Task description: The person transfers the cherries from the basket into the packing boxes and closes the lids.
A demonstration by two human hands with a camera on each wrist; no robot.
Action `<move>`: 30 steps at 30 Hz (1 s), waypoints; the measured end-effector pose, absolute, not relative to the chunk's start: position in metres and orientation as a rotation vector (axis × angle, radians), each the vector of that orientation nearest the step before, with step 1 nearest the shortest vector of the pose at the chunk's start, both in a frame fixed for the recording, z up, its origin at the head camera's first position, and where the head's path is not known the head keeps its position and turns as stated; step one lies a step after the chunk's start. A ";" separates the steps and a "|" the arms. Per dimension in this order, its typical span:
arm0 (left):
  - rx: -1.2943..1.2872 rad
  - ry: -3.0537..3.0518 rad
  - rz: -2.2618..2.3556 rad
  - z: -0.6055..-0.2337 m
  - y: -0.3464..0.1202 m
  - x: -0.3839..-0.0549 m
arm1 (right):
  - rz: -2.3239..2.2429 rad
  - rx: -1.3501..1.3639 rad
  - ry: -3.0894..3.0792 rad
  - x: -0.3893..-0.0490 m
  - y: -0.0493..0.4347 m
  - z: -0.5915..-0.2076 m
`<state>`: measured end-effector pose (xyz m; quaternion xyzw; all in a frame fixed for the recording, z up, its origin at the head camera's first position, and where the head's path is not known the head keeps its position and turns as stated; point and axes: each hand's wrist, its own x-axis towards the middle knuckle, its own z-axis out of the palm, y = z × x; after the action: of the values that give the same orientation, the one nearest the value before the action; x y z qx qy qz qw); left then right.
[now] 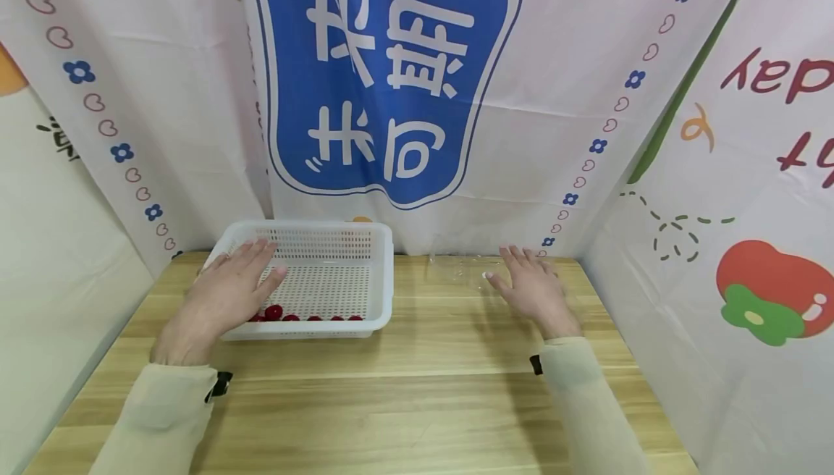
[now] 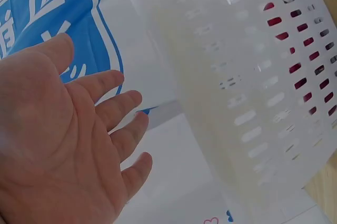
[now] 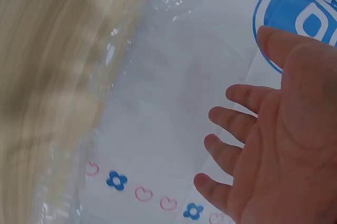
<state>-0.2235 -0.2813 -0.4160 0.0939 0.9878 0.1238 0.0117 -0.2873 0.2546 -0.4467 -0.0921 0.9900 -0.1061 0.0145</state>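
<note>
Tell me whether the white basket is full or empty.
Neither: the white basket holds a few round red things along its near side, while the visible floor beyond them is bare.

Left hand (image 1: 226, 290) hides part of the basket (image 1: 383, 279) — front rim (image 1: 306, 327) partly hides red balls (image 1: 274, 312)

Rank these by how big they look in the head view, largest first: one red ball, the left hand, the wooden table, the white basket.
1. wooden table
2. white basket
3. left hand
4. red ball, taking the one that shows most fully
</note>
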 end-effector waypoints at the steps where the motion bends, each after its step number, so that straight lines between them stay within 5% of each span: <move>1: 0.301 3.081 0.386 -0.417 -0.280 -0.223 | -0.337 -0.303 3.086 -0.289 0.251 -0.449; 15: 0.368 3.096 0.380 -0.430 -0.265 -0.222 | -0.439 -0.523 3.001 -0.313 0.182 -0.491; 30: 0.421 3.096 0.371 -0.435 -0.255 -0.218 | -0.405 -0.591 2.938 -0.304 0.175 -0.492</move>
<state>-0.2178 -0.2553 -0.4346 0.1339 0.9840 0.1178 -0.0025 -0.3040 0.1751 -0.4917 -0.1951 0.9699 -0.1336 0.0589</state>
